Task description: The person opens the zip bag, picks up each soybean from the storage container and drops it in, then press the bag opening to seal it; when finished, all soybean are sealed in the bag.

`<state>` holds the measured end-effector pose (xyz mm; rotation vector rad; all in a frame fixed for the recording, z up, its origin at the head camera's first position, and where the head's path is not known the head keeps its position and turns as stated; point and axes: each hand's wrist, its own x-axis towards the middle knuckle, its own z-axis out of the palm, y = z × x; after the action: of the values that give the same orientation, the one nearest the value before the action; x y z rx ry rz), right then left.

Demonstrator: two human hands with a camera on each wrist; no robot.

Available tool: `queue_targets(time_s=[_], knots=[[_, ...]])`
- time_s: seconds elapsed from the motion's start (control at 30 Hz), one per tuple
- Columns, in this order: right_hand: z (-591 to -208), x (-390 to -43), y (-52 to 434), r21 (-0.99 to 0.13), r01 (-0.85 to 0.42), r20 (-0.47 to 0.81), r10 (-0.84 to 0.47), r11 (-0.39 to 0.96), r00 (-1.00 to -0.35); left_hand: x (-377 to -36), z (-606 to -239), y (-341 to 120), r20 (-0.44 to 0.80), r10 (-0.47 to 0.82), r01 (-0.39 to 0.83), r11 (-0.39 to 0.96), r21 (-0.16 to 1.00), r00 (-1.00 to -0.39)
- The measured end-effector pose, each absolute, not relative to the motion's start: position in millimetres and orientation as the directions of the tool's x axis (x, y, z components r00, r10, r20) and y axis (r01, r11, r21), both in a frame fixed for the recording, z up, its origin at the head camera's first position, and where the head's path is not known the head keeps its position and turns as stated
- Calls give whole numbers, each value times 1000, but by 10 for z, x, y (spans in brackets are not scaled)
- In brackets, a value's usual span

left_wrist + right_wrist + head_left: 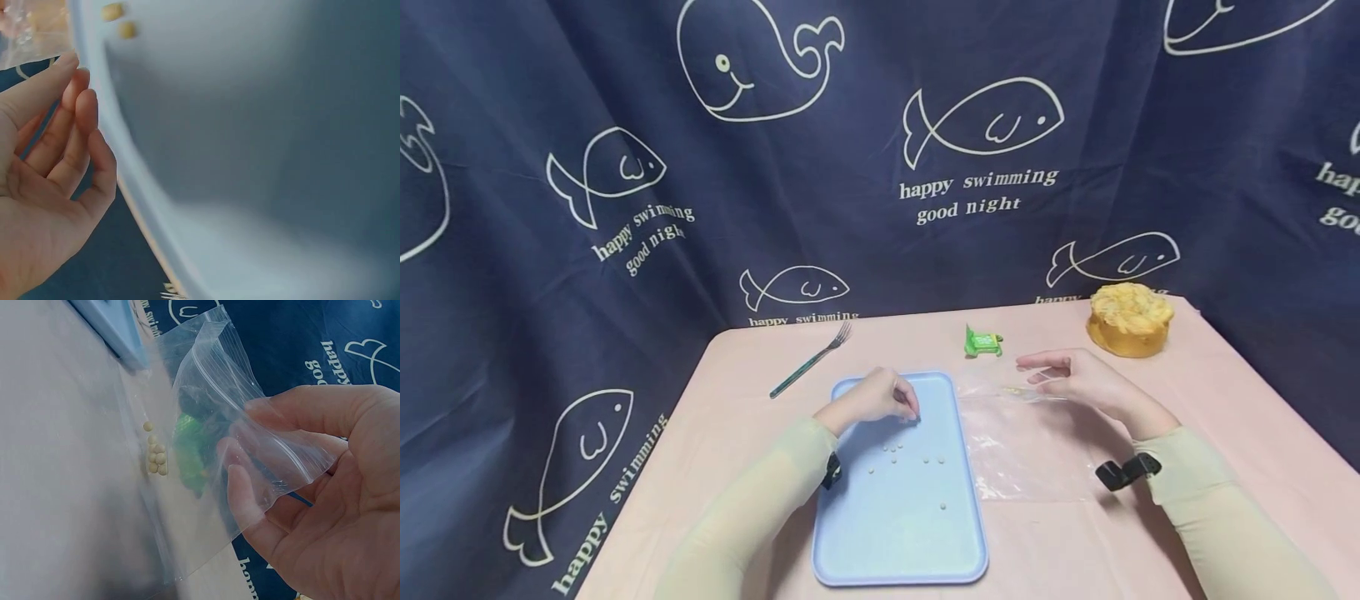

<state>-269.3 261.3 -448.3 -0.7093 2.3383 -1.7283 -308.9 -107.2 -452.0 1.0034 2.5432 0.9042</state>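
Note:
A light blue tray [895, 537] lies on the pink cloth, with several small pale yellow balls [943, 507] scattered on it. Over its far part, my left hand [876, 396] points its fingertips down close to the surface. The left wrist view shows thumb and fingers drawn together beside two yellow balls [127, 29]; I cannot tell whether anything sits between the fingertips. To the tray's right, my right hand [1082, 379] holds a clear zip bag [1030, 450] at its mouth. In the right wrist view, several pale balls [156, 457] are gathered low in the bag.
A fork [811, 361] with a teal handle lies left of the tray. Toward the back are a small green packet [983, 342] and a round golden bread [1129, 320] at the right. A dark blue curtain [872, 167] with fish drawings hangs behind the table.

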Motion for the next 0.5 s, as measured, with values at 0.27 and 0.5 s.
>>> queue_targets(time_s=[0.27,0.5], knots=[[-4463,-2689,2614,-933,-290,167,-456,212,-874,-3187,-4286,-674,209,595,550,477,685,-776],[-4485,-2689,2619,-933,-298,172,-475,204,-863,-3128,-4207,-227,270,582,559,399,727,-767]])
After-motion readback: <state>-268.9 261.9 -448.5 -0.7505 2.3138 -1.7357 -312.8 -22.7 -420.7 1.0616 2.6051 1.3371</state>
